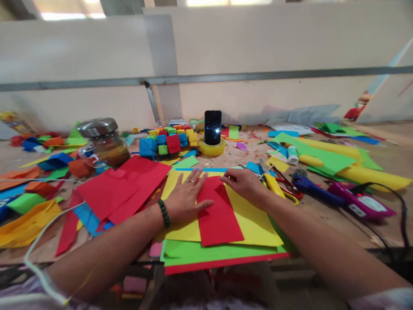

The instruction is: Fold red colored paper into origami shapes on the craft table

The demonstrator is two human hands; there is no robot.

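My left hand [186, 197] lies flat with fingers spread, across a yellow sheet [255, 220] and the left edge of a red rectangular piece [221, 214]. A green bead bracelet [164, 213] is on its wrist. My right hand [244, 185] is closed, its fingertips curled together at the red piece's top right corner; what they pinch is hidden. Below the yellow sheet lie green sheets [196, 253] and a red one [226, 266], reaching over the table's front edge. A thin blue strip [212, 169] shows along the yellow sheet's far edge.
Left are red sheets [113, 192], a lidded glass mug [107, 142] and a white cable [37, 239]. Coloured cubes [173, 143] and a phone [213, 127] in a yellow ring stand behind. Yellow-handled scissors [275, 185], a blue-handled tool [317, 190] and a purple device [364, 203] lie right.
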